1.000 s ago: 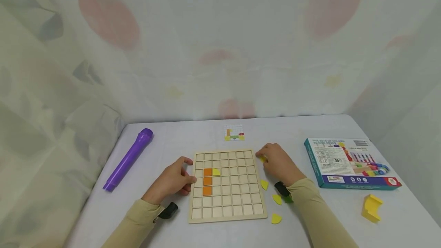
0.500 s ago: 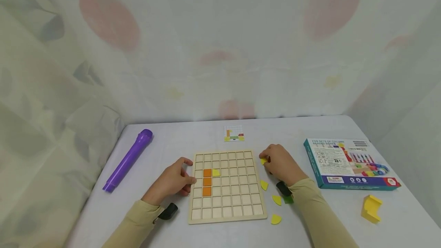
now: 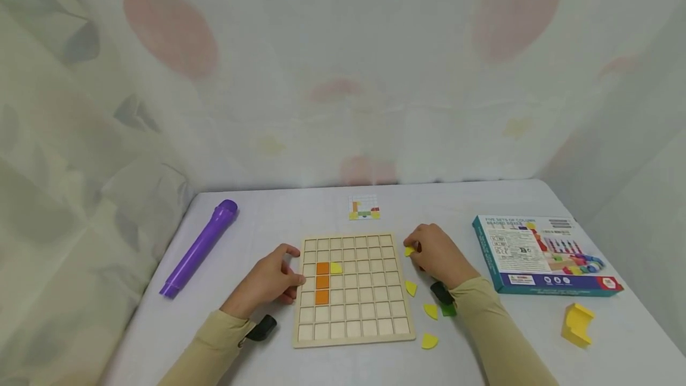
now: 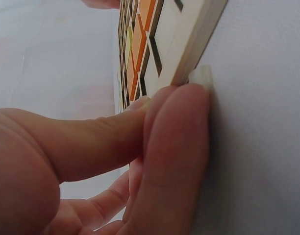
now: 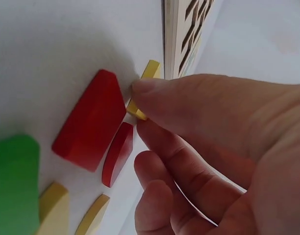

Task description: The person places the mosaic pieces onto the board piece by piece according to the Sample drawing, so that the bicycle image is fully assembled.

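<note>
Pinch, advised: the small flat yellow piece (image 5: 150, 70) probably handles best by its thin edges, thumb against forefinger; it looks easy to tip, so even pressure and a level carry suit it.
Steadying, advised: light sideways contact on the square pale-wood gridded board (image 3: 367, 295) should be enough; a hard push might skid it across the white-covered desk (image 3: 278, 213).
Yellow piece, place: at the right hand's fingertips, 9 o'clock of that hand, just off the board's edge at 2 o'clock; whether lifted from the desk, cannot tell.
Right hand (image 3: 436, 255): thumb tip on the yellow piece, forefinger curled in beneath; gripping it.
Left hand (image 3: 265, 279): fingers loosely bent, thumb tip touching the board's 9 o'clock edge; not clasped round it.
Red pieces, flat, two (image 5: 93, 120): just beside the yellow piece in the right wrist view.
Orange square tiles, three (image 3: 322, 282): one column within the grid, 10 o'clock of its centre.
Small printed pattern card (image 3: 364, 207): flat, 12 o'clock of the board.
</note>
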`<state>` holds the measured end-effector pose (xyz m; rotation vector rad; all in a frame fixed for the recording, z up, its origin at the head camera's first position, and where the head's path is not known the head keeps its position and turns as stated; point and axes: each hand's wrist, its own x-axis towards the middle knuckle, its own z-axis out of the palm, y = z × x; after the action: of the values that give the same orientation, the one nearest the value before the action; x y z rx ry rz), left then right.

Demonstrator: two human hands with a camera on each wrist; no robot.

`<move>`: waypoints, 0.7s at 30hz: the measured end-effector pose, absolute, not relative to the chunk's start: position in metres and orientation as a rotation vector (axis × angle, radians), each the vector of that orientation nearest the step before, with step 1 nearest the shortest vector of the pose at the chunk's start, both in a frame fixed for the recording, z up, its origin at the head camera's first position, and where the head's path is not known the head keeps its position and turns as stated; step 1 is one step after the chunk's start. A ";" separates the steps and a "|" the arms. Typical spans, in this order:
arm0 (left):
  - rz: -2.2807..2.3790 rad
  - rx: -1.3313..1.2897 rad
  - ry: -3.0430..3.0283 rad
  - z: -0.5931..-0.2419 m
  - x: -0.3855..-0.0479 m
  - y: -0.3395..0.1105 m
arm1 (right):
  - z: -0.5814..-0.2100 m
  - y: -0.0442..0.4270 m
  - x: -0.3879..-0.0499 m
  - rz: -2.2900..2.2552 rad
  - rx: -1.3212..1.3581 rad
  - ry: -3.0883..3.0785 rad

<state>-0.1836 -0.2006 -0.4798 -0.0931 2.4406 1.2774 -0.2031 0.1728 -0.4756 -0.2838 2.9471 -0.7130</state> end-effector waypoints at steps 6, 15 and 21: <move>1.293 -0.079 2.432 -0.476 -0.181 -0.204 | -0.471 0.171 -0.203 -0.709 -0.285 2.936; 1.270 -0.078 2.447 -0.475 -0.181 -0.202 | -0.467 0.175 -0.201 -0.670 -0.268 2.936; 1.256 -0.084 2.446 -0.476 -0.181 -0.201 | -0.458 0.154 -0.189 -0.662 -0.318 2.960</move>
<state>-0.1814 -0.2011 -0.4758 -0.0841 2.4461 1.2558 -0.1893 0.1539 -0.4581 -0.3180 2.9601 -0.6623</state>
